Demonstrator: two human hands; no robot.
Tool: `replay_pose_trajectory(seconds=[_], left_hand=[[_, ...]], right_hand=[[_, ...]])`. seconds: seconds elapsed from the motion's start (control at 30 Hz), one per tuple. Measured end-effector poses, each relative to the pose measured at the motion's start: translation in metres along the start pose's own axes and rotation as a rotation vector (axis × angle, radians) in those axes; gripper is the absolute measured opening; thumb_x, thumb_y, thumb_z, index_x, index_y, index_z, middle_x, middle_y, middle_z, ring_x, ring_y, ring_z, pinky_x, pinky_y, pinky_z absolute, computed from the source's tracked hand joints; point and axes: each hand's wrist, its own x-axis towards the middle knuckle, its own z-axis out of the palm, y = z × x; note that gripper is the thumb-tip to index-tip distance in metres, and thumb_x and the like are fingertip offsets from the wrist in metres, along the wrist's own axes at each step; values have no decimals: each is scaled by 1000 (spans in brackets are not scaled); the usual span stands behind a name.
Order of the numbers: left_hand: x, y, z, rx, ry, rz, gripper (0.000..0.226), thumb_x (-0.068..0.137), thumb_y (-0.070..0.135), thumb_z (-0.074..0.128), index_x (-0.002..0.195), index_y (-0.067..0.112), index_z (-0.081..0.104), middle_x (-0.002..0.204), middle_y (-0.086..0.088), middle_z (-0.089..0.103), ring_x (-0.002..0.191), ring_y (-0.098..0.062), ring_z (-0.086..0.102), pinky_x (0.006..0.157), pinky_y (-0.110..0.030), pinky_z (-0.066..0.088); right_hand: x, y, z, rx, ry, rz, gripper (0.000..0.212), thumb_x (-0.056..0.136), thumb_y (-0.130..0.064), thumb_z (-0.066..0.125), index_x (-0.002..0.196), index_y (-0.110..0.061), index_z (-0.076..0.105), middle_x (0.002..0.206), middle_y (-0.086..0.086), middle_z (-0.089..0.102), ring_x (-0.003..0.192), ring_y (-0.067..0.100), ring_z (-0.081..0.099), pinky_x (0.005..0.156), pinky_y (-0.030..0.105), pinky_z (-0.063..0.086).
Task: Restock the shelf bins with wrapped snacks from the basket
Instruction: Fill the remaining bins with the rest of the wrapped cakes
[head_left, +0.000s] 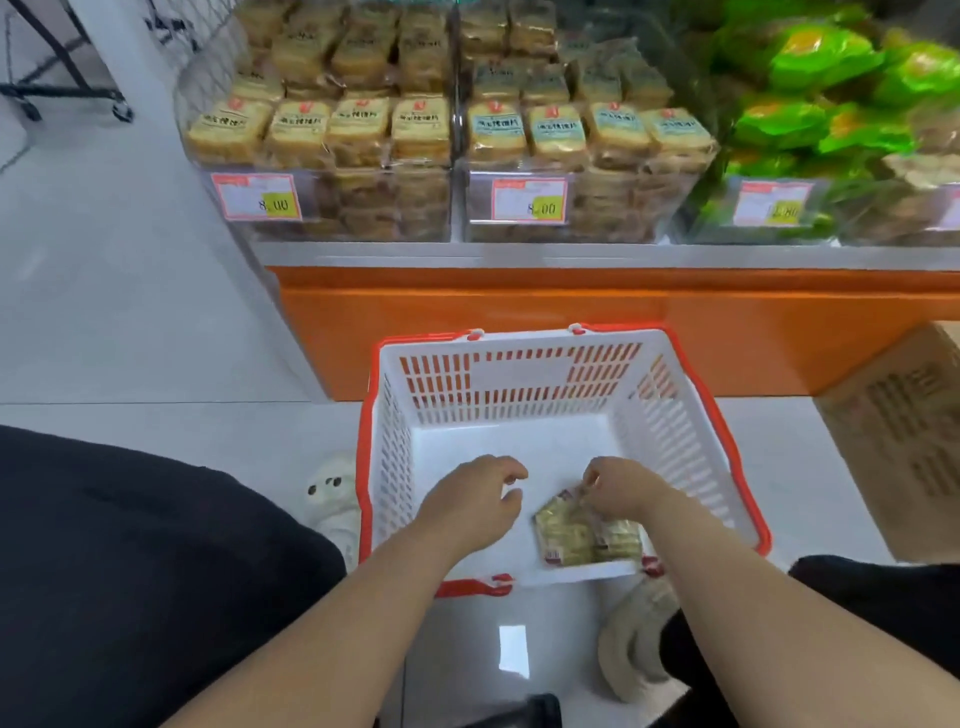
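Picking is the step in hand, and I judge the restock nearly done — only a last couple of packets lie in the white slotted plastic basket with the orange rim (382, 415), which sits on the pale floor in front of me. My left hand (475, 501) hovers inside it, fingers loosely curled round nothing, just left of the goods. Next to it, the clear-wrapped packets of yellowish snack slices (566, 530) lie flat on the basket floor at its near right corner, a small red mark on the wrapper, film crinkled and glossy. My right hand (621, 486) pinches the top edge of that wrapper between thumb and fingertips. Up above, the clear plastic shelf bins (608, 208) already stand stacked high with the same kind of packets, price tags on their fronts; green bags (810, 67) fill the bin furthest right. The next move, I judge, calls for a firmer hold — thin film can slip — then a lift up to the matching bin.
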Motion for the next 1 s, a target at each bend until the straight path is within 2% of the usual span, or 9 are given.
replay_pose_trajectory(seconds=[0.17, 0.3, 0.43, 0.57, 0.67, 0.77, 0.83, 0.9, 1.0], left_hand=[[15, -7, 9, 17, -59, -21, 35, 100, 31, 48, 135, 28, 53, 138, 6, 54, 122, -16, 53, 103, -34, 45], [24, -19, 13, -11, -81, -79, 35, 101, 32, 46, 135, 28, 52, 138, 7, 53, 122, -16, 53, 103, -35, 45], [34, -33, 22, -102, -127, -161, 33, 100, 32, 46, 133, 28, 53, 134, 8, 55, 119, -13, 54, 102, -35, 45], [43, -42, 30, -351, -129, -318, 29, 100, 29, 48, 127, 24, 57, 128, 4, 56, 115, -14, 55, 100, -31, 44], [47, -48, 28, -487, -61, -504, 22, 99, 27, 45, 117, 23, 57, 120, 1, 56, 109, -21, 60, 97, -39, 50], [48, -48, 17, -784, 20, -711, 34, 103, 30, 40, 132, 16, 48, 108, 0, 50, 103, -25, 61, 89, -38, 53], [48, -52, 9, -1117, 15, -823, 42, 102, 39, 47, 138, 18, 42, 121, -7, 49, 104, -31, 62, 83, -36, 55], [47, -57, 1, -1435, -5, -825, 44, 96, 43, 56, 129, 15, 48, 121, -15, 53, 101, -34, 64, 85, -39, 55], [44, -56, -8, -1533, 29, -661, 25, 95, 25, 62, 116, 11, 60, 118, -18, 60, 99, -27, 63, 81, -33, 56]], right_hand=[[25, -26, 27, -254, -174, -107, 29, 91, -26, 51, 117, -15, 57, 117, 5, 61, 108, 25, 57, 92, 35, 42], [44, -35, 39, -339, -281, -110, 36, 89, -22, 53, 124, -13, 49, 123, 9, 58, 100, 25, 55, 82, 34, 43], [52, -31, 49, -490, -363, -58, 57, 78, -28, 69, 131, -15, 52, 132, 8, 53, 117, 30, 55, 98, 39, 47], [53, -38, 51, -450, -411, -97, 40, 81, -32, 69, 116, -16, 62, 123, 2, 62, 103, 22, 59, 99, 33, 46], [55, -42, 39, -90, -339, -145, 23, 81, -16, 67, 104, -15, 68, 106, 2, 66, 87, 18, 60, 75, 24, 48], [44, -53, 25, 474, -199, -181, 19, 83, -4, 67, 84, -20, 57, 83, 0, 56, 63, 13, 52, 56, 24, 44], [35, -65, 19, 654, -60, -267, 19, 84, -6, 71, 92, -20, 61, 91, 0, 59, 69, 15, 57, 63, 27, 51], [26, -80, 17, 635, 89, -410, 24, 84, -4, 71, 106, -12, 66, 96, -10, 57, 80, 9, 57, 76, 20, 49], [11, -98, 16, 508, 259, -580, 39, 83, 12, 56, 116, -9, 65, 106, -8, 53, 92, 3, 51, 88, 12, 43]])
